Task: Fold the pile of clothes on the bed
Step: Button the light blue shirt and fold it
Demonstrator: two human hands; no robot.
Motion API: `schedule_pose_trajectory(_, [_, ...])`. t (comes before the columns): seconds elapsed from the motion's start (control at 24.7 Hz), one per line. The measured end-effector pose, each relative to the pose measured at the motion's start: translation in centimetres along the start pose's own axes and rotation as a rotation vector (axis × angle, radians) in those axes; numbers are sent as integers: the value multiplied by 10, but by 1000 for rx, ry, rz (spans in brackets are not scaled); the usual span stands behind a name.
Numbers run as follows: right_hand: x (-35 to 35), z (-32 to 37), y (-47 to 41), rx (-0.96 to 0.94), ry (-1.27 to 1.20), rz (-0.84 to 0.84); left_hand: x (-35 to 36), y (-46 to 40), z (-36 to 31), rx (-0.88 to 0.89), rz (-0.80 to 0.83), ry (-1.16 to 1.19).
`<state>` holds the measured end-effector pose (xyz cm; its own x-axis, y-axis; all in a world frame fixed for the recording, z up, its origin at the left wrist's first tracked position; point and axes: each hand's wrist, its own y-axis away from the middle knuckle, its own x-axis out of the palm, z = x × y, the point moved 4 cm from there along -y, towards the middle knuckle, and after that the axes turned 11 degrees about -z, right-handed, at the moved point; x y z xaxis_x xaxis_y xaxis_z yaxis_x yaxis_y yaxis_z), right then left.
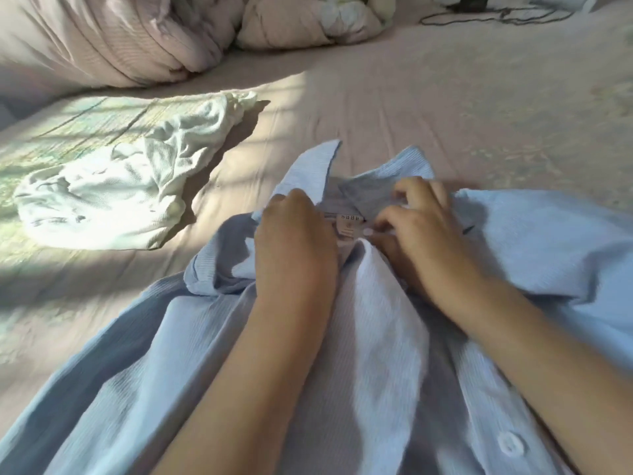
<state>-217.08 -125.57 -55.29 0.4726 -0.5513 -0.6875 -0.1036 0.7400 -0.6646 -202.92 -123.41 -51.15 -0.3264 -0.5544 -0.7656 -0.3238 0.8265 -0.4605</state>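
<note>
A light blue ribbed button shirt [548, 241] lies spread on the bed in front of me, collar pointing away, its inner label showing between my hands. My left hand [294, 238] grips the left side of the collar, fingers curled over the fabric. My right hand [421, 228] pinches the right side of the collar beside the label. A white button [510, 443] shows on the placket at the lower right. A crumpled white garment [113, 193] lies in sunlight to the left, apart from the shirt.
The pinkish bed sheet [445, 108] stretches ahead and to the right. A bunched duvet [113, 39] and pillows [308, 22] lie along the far side. A dark cable [496, 15] and a small dark device lie at the far right.
</note>
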Motion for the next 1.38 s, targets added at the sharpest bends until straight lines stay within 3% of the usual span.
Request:
schedule_pose_trajectory(0.08, [4, 1, -2, -118, 206, 41, 2, 3, 7, 7, -117, 195])
schedule_pose_trajectory(0.16, [7, 3, -2, -97, 299, 97, 5, 0, 12, -9, -169, 351])
schedule_pose_trajectory(0.41, [12, 5, -12, 88, 185, 293, 31, -2, 12, -24, 39, 485])
schedule_pose_trajectory(0.53, [10, 4, -11, 272, 206, 278, 31, 4, 13, -99, 142, 616])
schedule_pose_trajectory(0.61, [6, 7, -8, 291, 175, 253, 28, 11, 15, -162, 209, 731])
schedule_pose_trajectory(0.69, [-3, 13, -8, 223, 163, 154, 24, 10, 14, -219, 211, 840])
schedule_pose_trajectory(0.85, [-21, 32, -14, -3, 217, -60, 12, 1, 1, -184, 15, 980])
schedule_pose_trajectory(0.97, [-36, 27, -16, 239, -109, -128, 14, 7, -2, -78, 31, 903])
schedule_pose_trajectory(1.22, [-28, 11, -9, 813, -726, -26, 27, 10, 4, -155, 208, 992])
schedule_pose_trajectory(1.38, [-25, 13, -2, 922, -820, -9, 29, 14, 0, -177, 265, 1070])
